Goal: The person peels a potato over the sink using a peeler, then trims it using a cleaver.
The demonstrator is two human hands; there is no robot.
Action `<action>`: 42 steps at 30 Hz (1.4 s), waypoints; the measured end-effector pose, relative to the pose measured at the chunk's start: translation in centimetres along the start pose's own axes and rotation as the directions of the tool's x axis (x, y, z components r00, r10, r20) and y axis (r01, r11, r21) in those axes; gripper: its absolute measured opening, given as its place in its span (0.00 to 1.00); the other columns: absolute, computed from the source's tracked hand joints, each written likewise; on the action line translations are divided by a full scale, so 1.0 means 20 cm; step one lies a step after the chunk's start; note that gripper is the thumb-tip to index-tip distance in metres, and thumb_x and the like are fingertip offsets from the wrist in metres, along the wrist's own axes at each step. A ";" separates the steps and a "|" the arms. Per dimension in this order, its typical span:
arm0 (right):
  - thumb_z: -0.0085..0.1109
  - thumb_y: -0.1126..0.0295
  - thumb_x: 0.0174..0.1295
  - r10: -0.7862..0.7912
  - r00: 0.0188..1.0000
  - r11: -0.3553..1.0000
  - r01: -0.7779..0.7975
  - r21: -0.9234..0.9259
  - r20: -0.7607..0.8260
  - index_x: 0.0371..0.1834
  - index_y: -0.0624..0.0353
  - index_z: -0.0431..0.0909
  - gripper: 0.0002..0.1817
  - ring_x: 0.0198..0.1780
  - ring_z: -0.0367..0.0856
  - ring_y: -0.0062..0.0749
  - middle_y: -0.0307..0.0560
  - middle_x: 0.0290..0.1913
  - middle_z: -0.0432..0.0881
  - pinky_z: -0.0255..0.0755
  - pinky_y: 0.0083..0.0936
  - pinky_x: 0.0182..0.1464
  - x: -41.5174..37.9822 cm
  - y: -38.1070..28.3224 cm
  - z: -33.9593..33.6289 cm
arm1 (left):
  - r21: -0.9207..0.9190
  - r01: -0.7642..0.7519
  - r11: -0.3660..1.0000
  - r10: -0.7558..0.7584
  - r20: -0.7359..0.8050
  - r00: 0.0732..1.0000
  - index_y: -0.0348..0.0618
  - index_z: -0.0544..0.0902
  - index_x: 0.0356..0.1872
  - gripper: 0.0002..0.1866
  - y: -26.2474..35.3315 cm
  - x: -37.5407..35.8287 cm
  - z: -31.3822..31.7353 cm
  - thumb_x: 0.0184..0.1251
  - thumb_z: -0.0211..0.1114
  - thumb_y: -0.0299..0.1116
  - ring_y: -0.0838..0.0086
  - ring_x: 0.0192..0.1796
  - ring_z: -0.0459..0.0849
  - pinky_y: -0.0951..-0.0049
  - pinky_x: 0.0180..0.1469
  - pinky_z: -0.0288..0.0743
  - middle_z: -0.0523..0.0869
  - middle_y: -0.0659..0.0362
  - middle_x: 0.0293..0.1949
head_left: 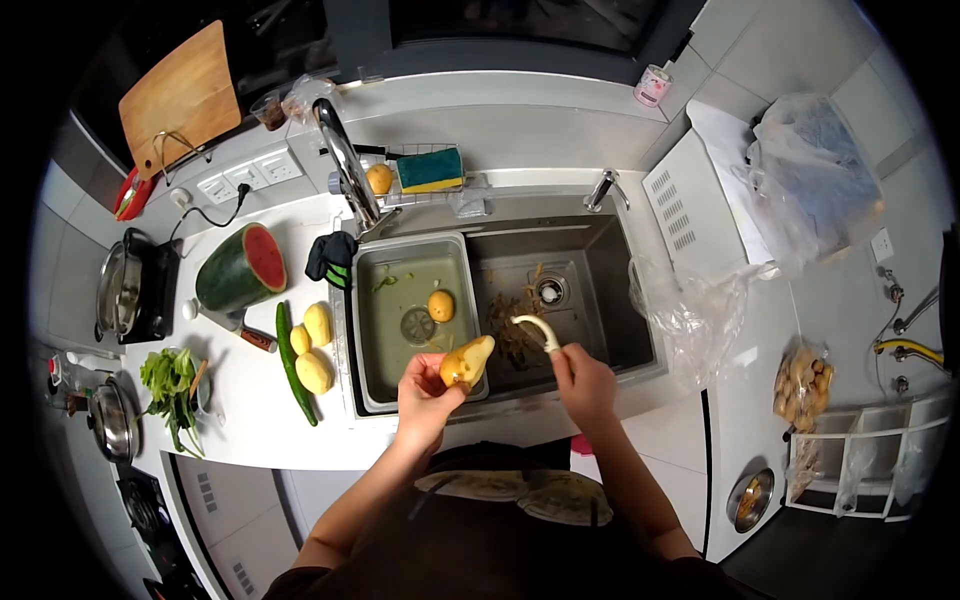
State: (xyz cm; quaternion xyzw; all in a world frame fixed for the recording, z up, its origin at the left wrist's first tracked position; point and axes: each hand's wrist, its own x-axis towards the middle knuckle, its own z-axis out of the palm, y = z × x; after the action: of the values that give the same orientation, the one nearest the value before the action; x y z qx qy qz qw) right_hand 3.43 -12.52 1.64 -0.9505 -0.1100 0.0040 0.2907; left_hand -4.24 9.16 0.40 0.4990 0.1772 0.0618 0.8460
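Observation:
My left hand [427, 400] grips a partly peeled potato [467, 361] over the front edge of the sink; bare pale flesh shows at its upper end and brown skin lower down. In my right hand [584, 388] is a white peeler [540, 329], its head pointing left, a short gap away from the potato. Strips of peel [510, 325] lie on the floor of the right basin [615, 300], by the drain [551, 290]. An unpeeled potato [440, 306] sits in shallow water in the left basin tray [362, 330].
Left of the sink lie peeled potatoes [314, 374], a cucumber [293, 360], a cut watermelon [228, 272], a knife with a brown handle [258, 340] and leafy greens [172, 385]. A faucet [345, 160] rises behind the left basin. A plastic bag [700, 315] rests at the right edge.

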 end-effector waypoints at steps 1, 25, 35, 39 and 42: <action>0.54 0.59 0.68 -0.023 1.000 1.000 0.023 0.015 0.004 0.32 0.54 0.78 0.12 0.24 0.78 0.50 0.49 0.21 0.78 0.68 0.42 0.26 0.00 -0.06 0.00 | -0.025 0.087 0.996 -0.088 -0.025 0.996 0.37 0.71 0.48 0.19 0.04 -0.01 0.03 0.57 0.60 0.11 0.74 0.48 0.83 0.73 0.51 0.80 0.81 0.54 0.46; 0.58 0.63 0.66 -0.056 0.998 0.992 0.058 0.111 -0.022 0.34 0.57 0.78 0.10 0.22 0.77 0.47 0.51 0.21 0.77 0.67 0.36 0.25 -0.04 -0.20 0.01 | -0.187 0.161 0.969 -0.172 -0.045 0.984 0.39 0.73 0.49 0.13 0.00 0.00 0.01 0.64 0.57 0.17 0.67 0.48 0.85 0.68 0.53 0.83 0.82 0.52 0.46; 0.62 0.65 0.63 -0.144 0.987 0.965 0.124 0.232 0.072 0.33 0.57 0.77 0.08 0.25 0.80 0.47 0.50 0.24 0.79 0.69 0.36 0.25 -0.10 -0.31 0.06 | -0.439 0.252 0.862 -0.265 0.032 0.964 0.43 0.72 0.48 0.14 0.04 -0.01 0.00 0.65 0.57 0.14 0.65 0.49 0.84 0.63 0.54 0.84 0.82 0.51 0.47; 0.61 0.64 0.63 -0.224 0.972 0.955 0.205 0.213 0.072 0.33 0.56 0.77 0.08 0.25 0.80 0.48 0.50 0.24 0.79 0.69 0.37 0.26 -0.12 -0.32 0.05 | -0.370 0.211 0.905 -0.196 0.079 0.977 0.44 0.72 0.48 0.15 0.01 -0.02 -0.02 0.64 0.57 0.14 0.66 0.50 0.84 0.63 0.55 0.84 0.82 0.51 0.47; 0.60 0.63 0.64 -0.241 0.970 0.952 0.229 0.201 0.034 0.33 0.55 0.78 0.08 0.25 0.79 0.48 0.50 0.24 0.79 0.69 0.38 0.26 -0.10 -0.29 0.06 | -0.338 0.227 0.914 -0.204 0.102 0.974 0.43 0.72 0.48 0.16 0.02 -0.02 -0.02 0.63 0.58 0.13 0.66 0.50 0.84 0.63 0.56 0.83 0.82 0.52 0.48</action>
State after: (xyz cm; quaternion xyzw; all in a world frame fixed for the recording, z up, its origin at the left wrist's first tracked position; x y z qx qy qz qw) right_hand 0.12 -7.72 3.77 -0.8969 -0.2297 0.0080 0.3778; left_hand -4.70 9.56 0.76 0.3211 0.1901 -0.0177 0.9276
